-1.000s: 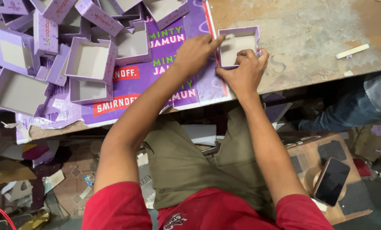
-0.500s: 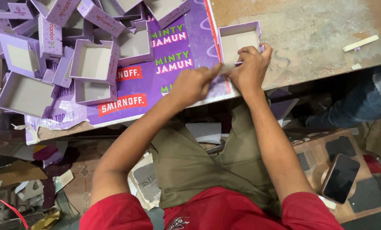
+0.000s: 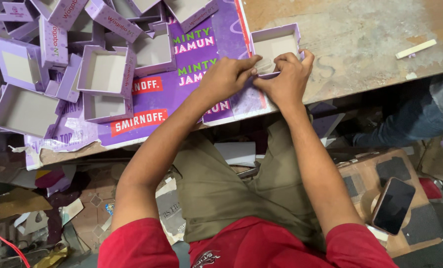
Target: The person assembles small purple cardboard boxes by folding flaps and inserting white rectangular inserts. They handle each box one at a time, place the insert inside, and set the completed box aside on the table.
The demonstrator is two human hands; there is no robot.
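A small open purple box [image 3: 276,45] with a grey inside lies on the worn wooden table [image 3: 360,44], partly over a purple printed sheet [image 3: 196,59]. My left hand [image 3: 226,77] and my right hand [image 3: 285,74] meet at the box's near wall, fingertips pinching its near edge. The near wall itself is mostly hidden under my fingers.
Several finished purple boxes [image 3: 105,74] are heaped at the table's left and far side. A pale strip [image 3: 415,48] lies at the right on the table. Below the table edge a dark phone [image 3: 393,205] rests on a low surface, with scraps on the floor [image 3: 43,218]. Another person's leg in jeans [image 3: 405,124] is at right.
My left hand drew back from the box's left wall toward me, then came up to the near edge beside my right hand. The right hand stayed on the near wall.
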